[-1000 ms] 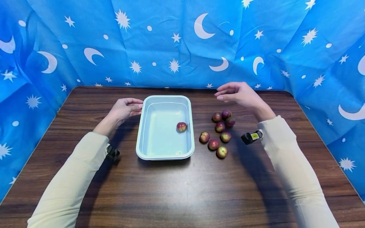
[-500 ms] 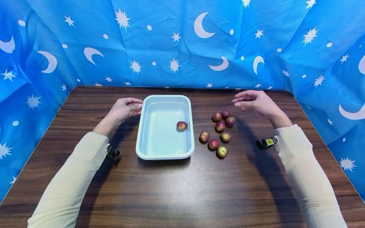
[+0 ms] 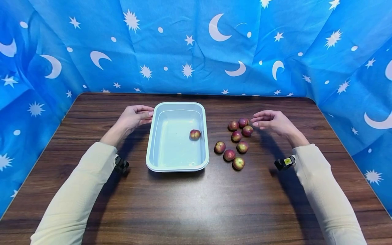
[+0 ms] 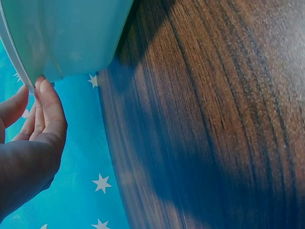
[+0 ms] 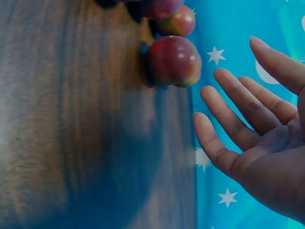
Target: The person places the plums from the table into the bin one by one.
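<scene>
My left hand (image 3: 131,117) pinches the left rim of a white rectangular plastic tub (image 3: 152,149); the left wrist view shows the thumb and fingers (image 4: 50,102) on either side of that rim. Inside the tub, by its right wall, lies one red-yellow plum (image 3: 195,134). Several more plums (image 3: 236,136) are grouped on the table right of the tub. My right hand (image 3: 275,122) hovers just right of the rearmost ones, holding nothing. Its fingers are spread and apart from the nearest plum (image 5: 174,61) in the right wrist view.
Dark wood-grain table (image 3: 177,204) carries everything. A blue cloth (image 3: 190,44) with white moons and stars hangs behind the table and along both sides. A black camera (image 3: 284,163) is worn at the right wrist, another (image 3: 121,164) at the left.
My right hand has moved right from above the plums, then lowered beside them. In the tub, the plum has shifted slightly toward the back. The left hand keeps its place on the rim.
</scene>
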Action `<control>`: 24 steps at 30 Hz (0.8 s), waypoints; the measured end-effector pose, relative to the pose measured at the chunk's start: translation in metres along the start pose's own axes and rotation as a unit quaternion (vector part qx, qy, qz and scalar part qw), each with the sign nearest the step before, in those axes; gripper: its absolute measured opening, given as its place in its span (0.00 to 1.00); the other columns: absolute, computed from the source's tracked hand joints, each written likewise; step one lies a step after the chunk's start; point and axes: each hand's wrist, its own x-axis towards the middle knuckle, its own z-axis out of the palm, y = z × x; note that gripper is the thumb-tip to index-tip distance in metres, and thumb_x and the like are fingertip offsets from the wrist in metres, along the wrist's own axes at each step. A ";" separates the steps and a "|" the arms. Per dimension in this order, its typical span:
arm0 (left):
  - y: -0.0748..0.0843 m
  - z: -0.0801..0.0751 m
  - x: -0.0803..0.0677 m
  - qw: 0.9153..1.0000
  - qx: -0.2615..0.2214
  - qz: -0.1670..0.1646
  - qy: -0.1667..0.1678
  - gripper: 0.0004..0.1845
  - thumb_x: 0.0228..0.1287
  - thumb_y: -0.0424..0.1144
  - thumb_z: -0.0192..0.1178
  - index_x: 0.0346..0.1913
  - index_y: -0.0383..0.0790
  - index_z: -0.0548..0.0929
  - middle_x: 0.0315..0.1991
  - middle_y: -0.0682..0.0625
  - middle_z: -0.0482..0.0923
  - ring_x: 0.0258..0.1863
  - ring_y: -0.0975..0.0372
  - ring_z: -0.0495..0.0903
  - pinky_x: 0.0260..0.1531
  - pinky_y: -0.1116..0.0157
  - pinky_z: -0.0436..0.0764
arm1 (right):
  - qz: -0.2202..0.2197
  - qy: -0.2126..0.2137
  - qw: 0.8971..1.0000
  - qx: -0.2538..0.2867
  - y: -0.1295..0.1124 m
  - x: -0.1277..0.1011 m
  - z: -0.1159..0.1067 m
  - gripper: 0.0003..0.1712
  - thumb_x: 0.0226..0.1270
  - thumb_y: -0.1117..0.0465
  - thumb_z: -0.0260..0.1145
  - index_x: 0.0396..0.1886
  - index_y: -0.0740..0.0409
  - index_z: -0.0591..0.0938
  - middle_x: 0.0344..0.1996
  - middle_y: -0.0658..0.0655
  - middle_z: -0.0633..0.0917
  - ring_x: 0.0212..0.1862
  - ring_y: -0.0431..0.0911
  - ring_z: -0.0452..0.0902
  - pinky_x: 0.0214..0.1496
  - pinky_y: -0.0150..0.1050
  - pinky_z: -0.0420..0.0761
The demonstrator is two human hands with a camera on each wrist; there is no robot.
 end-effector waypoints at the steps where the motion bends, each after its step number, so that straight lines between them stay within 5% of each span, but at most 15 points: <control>1: 0.000 0.000 0.000 1.000 0.000 0.000 0.000 0.18 0.64 0.28 0.54 0.54 0.22 0.69 0.32 0.52 0.80 0.30 0.66 0.81 0.46 0.61 0.79 | 0.002 -0.003 1.000 0.003 0.002 0.000 0.001 0.28 0.62 0.60 0.63 0.57 0.73 0.67 0.50 0.69 0.76 0.43 0.40 0.79 0.46 0.41 0.81; 14: 0.000 -0.002 0.000 1.000 0.002 -0.003 -0.003 0.18 0.64 0.29 0.54 0.54 0.23 0.69 0.33 0.51 0.80 0.31 0.66 0.80 0.47 0.61 0.79 | 0.025 -0.003 0.999 0.038 0.018 0.004 0.009 0.26 0.63 0.66 0.62 0.56 0.76 0.66 0.50 0.72 0.76 0.39 0.36 0.79 0.43 0.40 0.82; 24: -0.001 -0.001 0.001 1.000 0.000 -0.005 -0.002 0.17 0.64 0.30 0.54 0.53 0.23 0.70 0.35 0.49 0.78 0.32 0.65 0.80 0.48 0.60 0.78 | 0.054 -0.001 0.999 -0.003 0.023 0.006 0.010 0.28 0.63 0.60 0.63 0.58 0.72 0.68 0.51 0.71 0.75 0.39 0.36 0.78 0.43 0.38 0.82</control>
